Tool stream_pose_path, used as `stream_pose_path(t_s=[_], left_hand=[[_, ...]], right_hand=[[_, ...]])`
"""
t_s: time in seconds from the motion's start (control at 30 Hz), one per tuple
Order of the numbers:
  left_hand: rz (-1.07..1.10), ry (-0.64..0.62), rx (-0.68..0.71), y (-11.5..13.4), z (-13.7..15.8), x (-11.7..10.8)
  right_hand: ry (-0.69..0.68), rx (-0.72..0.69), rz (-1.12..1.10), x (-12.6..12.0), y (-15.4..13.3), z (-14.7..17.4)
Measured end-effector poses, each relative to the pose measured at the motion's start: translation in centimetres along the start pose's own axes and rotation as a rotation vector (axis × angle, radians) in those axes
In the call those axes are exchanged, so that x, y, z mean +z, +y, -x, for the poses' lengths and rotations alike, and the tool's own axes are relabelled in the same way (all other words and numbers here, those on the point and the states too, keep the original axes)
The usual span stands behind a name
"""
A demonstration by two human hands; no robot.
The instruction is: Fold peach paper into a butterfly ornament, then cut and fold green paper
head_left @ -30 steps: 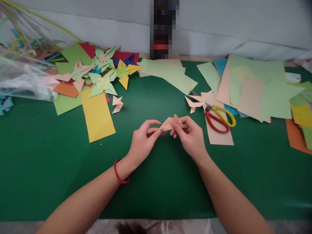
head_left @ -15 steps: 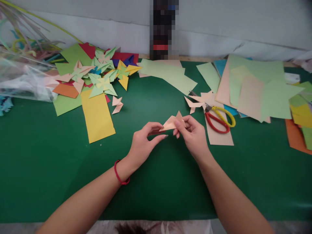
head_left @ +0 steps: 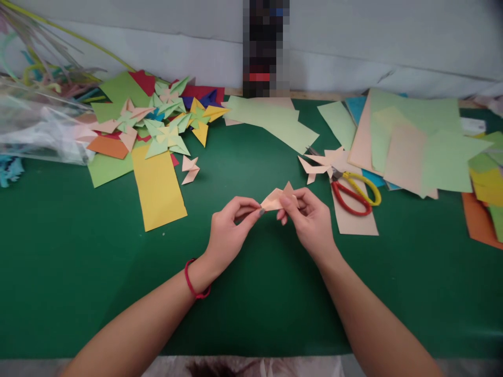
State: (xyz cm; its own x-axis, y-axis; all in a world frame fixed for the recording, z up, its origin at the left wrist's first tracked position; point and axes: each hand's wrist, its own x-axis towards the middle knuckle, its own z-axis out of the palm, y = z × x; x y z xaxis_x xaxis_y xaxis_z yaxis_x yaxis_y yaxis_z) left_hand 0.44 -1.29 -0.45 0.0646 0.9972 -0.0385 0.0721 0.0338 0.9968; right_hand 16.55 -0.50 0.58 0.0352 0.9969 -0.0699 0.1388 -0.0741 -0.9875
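Paper, peach and folded, is held over the green desk: fingers of the left hand pinch its left tip, fingers of the right hand pinch its other end, scissors lying nearby

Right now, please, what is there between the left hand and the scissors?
In the head view, folded peach paper comes first, its near end pinched by the left hand; then the right hand, also holding it, before the scissors.
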Motion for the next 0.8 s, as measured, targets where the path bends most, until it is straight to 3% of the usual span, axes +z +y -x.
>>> stream_pose_path(t_s=[0.37, 0.8], left_hand=[[0.223, -0.003, -0.109, 0.04, -0.23, 0.33], [0.316, -0.042, -0.148, 0.19, -0.23, 0.34]], right_hand=[[0.079, -0.068, 0.022, 0.63, 0.27, 0.50], [0.113, -0.088, 0.018, 0.69, 0.21, 0.61]])
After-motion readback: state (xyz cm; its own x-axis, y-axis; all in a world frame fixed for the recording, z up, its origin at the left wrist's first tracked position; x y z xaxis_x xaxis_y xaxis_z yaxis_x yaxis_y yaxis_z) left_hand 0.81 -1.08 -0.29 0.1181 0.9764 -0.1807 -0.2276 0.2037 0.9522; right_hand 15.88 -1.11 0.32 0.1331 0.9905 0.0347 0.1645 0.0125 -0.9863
